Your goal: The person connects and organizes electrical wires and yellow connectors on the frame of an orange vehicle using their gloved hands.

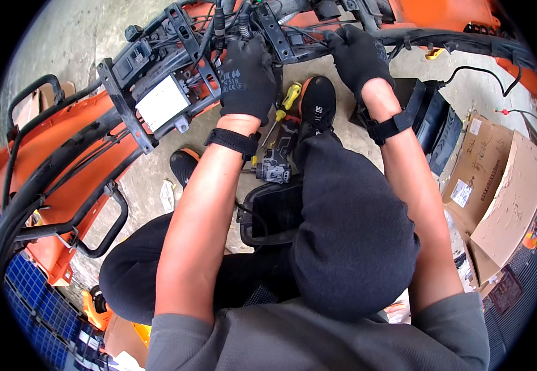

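Both hands wear black work gloves and reach into the black tubular frame (367, 12) of an orange-bodied vehicle. My left hand (247, 80) is closed among the wiring, its fingertips just below a ribbed cable sleeve (244, 23); what it grips is hidden. To its right, between the hands, runs a slotted black metal bracket (274, 31). My right hand (360, 57) is closed beside the frame bar, fingers curled inward near a thin black cable (310, 41). Whatever lies in those fingers cannot be made out. A white label plate (162, 102) sits on the frame left of my left hand.
On the concrete floor between my feet lie a cordless power tool (274, 164) and a yellow-handled screwdriver (290, 96). A black tray-like part (250, 213) rests nearer me. A black finned box (429, 117) and an opened cardboard box (475, 167) are at right. Orange body panels (70, 148) stand left.
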The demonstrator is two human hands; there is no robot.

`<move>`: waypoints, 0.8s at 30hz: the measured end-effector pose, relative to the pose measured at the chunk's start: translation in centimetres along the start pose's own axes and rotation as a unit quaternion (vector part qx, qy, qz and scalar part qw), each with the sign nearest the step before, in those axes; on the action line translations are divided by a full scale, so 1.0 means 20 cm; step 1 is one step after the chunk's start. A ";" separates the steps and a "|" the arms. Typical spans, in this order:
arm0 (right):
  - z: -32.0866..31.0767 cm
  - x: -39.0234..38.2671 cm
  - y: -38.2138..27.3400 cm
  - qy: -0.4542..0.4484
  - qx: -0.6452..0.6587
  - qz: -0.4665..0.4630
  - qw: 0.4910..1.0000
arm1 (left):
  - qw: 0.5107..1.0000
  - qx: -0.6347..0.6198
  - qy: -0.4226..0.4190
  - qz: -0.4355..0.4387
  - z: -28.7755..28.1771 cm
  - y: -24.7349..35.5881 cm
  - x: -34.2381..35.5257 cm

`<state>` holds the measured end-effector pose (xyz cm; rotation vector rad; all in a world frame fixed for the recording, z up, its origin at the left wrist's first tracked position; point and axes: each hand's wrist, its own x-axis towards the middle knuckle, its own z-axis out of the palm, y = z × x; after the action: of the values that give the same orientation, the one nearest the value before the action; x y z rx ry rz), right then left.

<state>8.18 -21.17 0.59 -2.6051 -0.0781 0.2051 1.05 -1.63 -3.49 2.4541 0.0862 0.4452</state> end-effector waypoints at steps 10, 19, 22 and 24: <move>-0.21 -0.14 0.04 -0.023 0.276 -0.004 0.961 | 0.998 -0.046 -0.022 0.023 -0.05 -0.02 -0.01; -0.33 -0.26 -0.03 -0.030 0.352 -0.096 0.931 | 0.969 -0.232 -0.077 0.033 -0.25 0.06 0.10; -0.32 -0.23 -0.05 -0.015 0.229 -0.277 0.933 | 0.929 -0.149 -0.145 0.307 -0.51 0.07 0.26; -0.28 -0.24 -0.03 -0.034 0.160 -0.298 0.940 | 0.847 -0.459 -0.258 -0.073 -0.63 0.12 0.21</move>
<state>4.34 -23.90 6.30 -2.1338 -0.7780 0.0771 0.60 4.51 8.48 1.5167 -0.1405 -0.2328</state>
